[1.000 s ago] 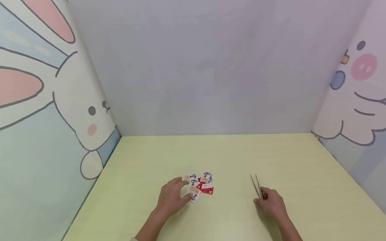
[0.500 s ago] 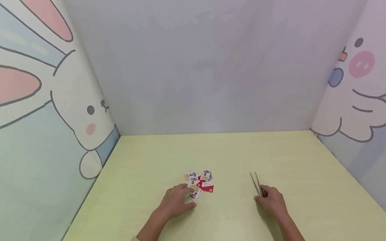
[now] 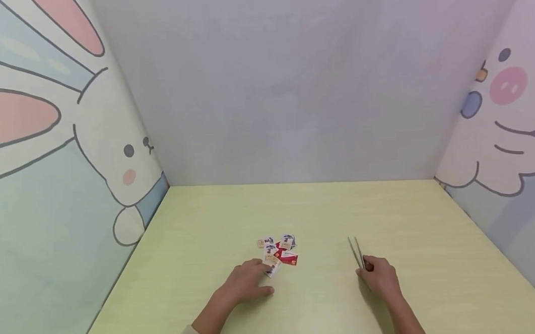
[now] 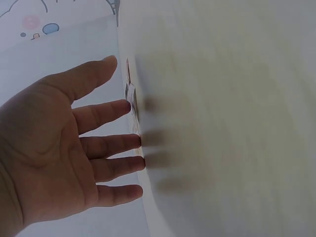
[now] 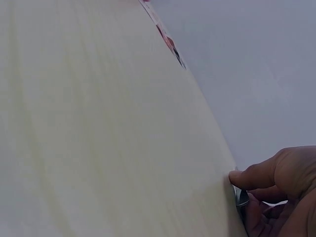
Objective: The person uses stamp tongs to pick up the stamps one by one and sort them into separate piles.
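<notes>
A loose cluster of several small white-edged printed stamps (image 3: 287, 241), some overlapping, lies flat at the middle of the table. A red one (image 3: 288, 258) is on its right side. My left hand (image 3: 247, 281) is palm down with spread fingers, fingertips at the cluster's near left edge and partly over the nearest stamp (image 3: 273, 268). In the left wrist view, the left hand's (image 4: 59, 143) fingers are nearly straight. To the right, my right hand (image 3: 380, 278) pinches a pair of metal tweezers (image 3: 355, 250), tips apart and pointing away from me.
The pale yellow-green table (image 3: 320, 305) ends at a grey back wall (image 3: 272, 86). Side panels carry a cartoon rabbit (image 3: 106, 130) on the left and another cartoon animal (image 3: 498, 150) on the right.
My left hand has drawn slightly toward me from the cluster, its fingers coming down lower and its thumb moving off the stamps. The right hand keeps the tweezers in nearly the same place.
</notes>
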`<state>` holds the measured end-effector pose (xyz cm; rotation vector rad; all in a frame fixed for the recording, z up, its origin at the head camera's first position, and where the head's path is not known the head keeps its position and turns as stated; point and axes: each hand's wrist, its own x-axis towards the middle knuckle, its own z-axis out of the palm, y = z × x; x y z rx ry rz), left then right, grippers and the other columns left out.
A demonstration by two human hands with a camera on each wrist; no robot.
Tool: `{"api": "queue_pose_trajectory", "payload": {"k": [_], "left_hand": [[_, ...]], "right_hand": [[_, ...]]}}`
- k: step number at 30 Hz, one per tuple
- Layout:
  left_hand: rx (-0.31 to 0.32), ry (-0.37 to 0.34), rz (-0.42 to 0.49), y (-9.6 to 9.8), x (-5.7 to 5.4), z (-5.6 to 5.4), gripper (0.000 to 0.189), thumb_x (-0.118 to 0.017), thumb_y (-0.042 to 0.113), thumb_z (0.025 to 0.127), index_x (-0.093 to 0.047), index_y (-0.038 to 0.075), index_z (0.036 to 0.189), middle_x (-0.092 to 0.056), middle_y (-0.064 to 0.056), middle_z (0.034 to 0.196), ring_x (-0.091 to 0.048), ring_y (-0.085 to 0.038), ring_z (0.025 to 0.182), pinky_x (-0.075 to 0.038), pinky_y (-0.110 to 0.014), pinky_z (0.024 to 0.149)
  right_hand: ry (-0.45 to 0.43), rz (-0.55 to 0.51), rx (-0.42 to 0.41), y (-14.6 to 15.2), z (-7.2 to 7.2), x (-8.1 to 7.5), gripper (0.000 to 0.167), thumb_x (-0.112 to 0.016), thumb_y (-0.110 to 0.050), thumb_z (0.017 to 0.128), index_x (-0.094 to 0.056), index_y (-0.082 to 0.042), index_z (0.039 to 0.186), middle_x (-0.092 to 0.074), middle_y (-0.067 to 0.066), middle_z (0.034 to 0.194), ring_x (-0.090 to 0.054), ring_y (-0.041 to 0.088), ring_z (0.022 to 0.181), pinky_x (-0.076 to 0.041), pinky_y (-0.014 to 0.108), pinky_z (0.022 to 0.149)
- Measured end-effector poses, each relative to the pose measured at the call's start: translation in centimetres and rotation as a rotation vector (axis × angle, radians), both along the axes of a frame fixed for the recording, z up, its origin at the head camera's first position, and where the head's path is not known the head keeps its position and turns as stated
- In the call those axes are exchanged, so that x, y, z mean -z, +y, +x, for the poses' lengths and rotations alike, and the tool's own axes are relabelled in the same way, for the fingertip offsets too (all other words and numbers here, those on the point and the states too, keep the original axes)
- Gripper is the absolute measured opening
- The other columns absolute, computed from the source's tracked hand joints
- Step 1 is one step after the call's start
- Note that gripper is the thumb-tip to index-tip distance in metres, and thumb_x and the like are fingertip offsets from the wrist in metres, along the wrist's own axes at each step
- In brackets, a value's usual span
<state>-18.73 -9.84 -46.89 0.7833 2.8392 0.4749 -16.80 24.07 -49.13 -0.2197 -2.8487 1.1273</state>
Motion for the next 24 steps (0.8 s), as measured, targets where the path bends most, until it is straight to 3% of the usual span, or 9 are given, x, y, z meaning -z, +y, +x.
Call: {"api": "queue_pose_trajectory", "payload": {"k": [11, 18, 24], "left_hand": [[0.002, -0.034, 0.018, -0.17, 0.06, -0.04, 0.044, -0.071, 0.036, 0.078, -0.065, 0.008, 0.113, -0.056, -0.01, 0.117, -0.052, -0.027, 0.106, -0.044, -0.041, 0.087], [0.006, -0.051, 0.021, -0.16, -0.23, -0.05, 0.044, -0.071, 0.035, 0.079, -0.065, 0.008, 0.113, -0.056, -0.01, 0.117, -0.052, -0.028, 0.106, -0.043, -0.042, 0.089], [0.002, -0.071, 0.01, -0.19, -0.35, -0.1, 0.045, -0.071, 0.035, 0.079, -0.065, 0.008, 0.114, -0.056, -0.009, 0.116, -0.052, -0.027, 0.106, -0.043, -0.042, 0.089]], "right_hand": [[0.002, 0.007, 0.02, -0.01, -0.19, 0.23, 0.031, -0.055, 0.001, 0.078, -0.061, 0.012, 0.106, -0.051, 0.003, 0.07, -0.044, 0.019, 0.062, -0.035, 0.03, 0.051], [0.002, -0.018, 0.088, -0.26, 0.07, -0.04, 0.035, -0.055, 0.002, 0.077, -0.059, 0.016, 0.109, -0.059, 0.01, 0.077, -0.05, 0.022, 0.066, -0.04, 0.031, 0.052], [0.06, -0.027, 0.14, -0.42, 0.37, -0.43, 0.033, -0.055, 0.002, 0.077, -0.061, 0.014, 0.106, -0.058, 0.01, 0.074, -0.05, 0.021, 0.06, -0.039, 0.031, 0.05]]}}
